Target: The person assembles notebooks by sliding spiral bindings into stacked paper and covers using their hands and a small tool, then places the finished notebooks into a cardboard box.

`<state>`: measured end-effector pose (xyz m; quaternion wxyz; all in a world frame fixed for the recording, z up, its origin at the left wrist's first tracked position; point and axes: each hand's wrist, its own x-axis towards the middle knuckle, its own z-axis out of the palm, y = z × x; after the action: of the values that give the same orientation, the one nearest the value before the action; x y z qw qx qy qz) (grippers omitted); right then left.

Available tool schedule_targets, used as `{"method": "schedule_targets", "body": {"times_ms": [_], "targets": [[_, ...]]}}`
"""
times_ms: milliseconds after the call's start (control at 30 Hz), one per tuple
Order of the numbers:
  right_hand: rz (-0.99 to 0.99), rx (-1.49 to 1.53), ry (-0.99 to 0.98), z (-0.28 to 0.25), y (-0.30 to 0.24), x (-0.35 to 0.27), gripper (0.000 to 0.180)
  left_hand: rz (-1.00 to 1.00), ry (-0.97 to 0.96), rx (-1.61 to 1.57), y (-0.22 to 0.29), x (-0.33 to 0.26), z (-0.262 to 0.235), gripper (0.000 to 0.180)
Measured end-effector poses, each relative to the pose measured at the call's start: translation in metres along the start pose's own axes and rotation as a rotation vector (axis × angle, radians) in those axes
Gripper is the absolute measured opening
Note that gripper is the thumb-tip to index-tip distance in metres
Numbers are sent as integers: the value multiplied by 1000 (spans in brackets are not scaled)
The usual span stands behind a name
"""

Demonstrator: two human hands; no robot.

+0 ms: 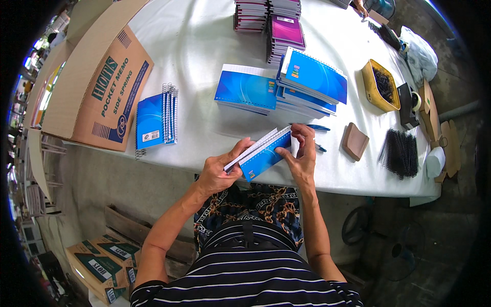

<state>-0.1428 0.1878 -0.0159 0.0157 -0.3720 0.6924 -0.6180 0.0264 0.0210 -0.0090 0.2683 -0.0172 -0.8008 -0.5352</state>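
Over the table's near edge, my two hands hold a blue-covered memo pad at a tilt, with a row of punched holes along its upper long edge and no coil showing in it. My left hand is closed around its left end, where white page edges fan apart. At the right end, my right hand pinches the pad, thumb on the cover and bent fingers at the edge. Just beyond lie blue pens, partly hidden by that hand. Farther off are stacks of blue pads, one stack higher and uneven.
Left stand coil-bound blue memo books and a large cardboard box. Purple books are stacked at the back. Rightward lie a brown block, black coils, a yellow tub and a tape dispenser. Another person's hand shows far right.
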Motion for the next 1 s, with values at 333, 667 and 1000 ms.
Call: {"method": "schedule_targets", "body": {"times_ms": [333,667,1000], "targets": [[-6,-26,28,1,-1,-3,67,34,13,-34,-2,-2,4,75],[-5,-22,-21,0,-5,-1,65,21,17,-10,-4,-6,6,73],[47,-85,-289,-34,-4,27,60,78,-47,48,4,-1,2,73]]}}
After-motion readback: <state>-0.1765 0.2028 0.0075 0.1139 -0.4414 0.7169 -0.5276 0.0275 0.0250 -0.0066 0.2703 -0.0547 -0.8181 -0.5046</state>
